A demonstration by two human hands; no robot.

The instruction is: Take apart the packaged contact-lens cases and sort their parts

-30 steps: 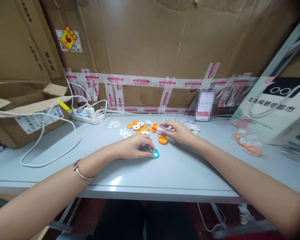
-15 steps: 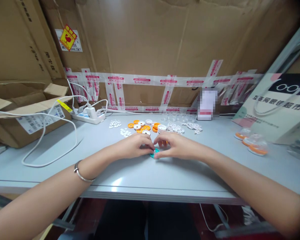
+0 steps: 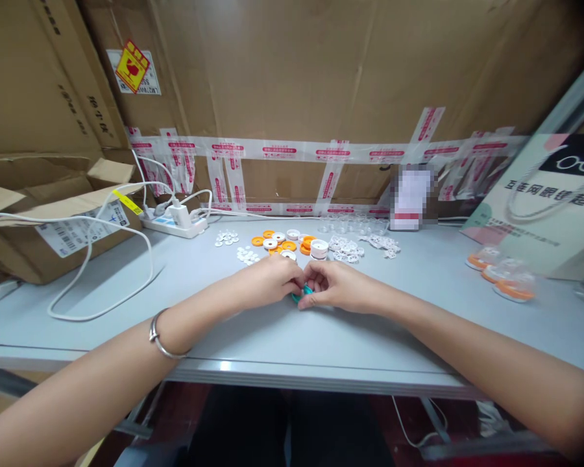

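My left hand [image 3: 271,280] and my right hand [image 3: 335,285] meet at the middle of the grey table [image 3: 126,311]. Both pinch a small teal round cap [image 3: 302,294], which shows only as a sliver between the fingertips. It sits at or just above the table top. A silver bangle [image 3: 163,334] circles my left wrist. Behind the hands lie orange and white round caps [image 3: 286,245], small white discs [image 3: 246,255] and clear plastic pieces [image 3: 353,248].
A white power strip [image 3: 172,224] with looping cables [image 3: 97,305] lies at the back left beside an open cardboard box [image 3: 53,220]. Finished orange-based clear pieces [image 3: 509,282] sit at the right by a paper bag [image 3: 549,214]. Taped cardboard forms the back wall.
My right hand left the pile of parts at the back and came to the teal cap held by my left hand. Both hands now close on it.
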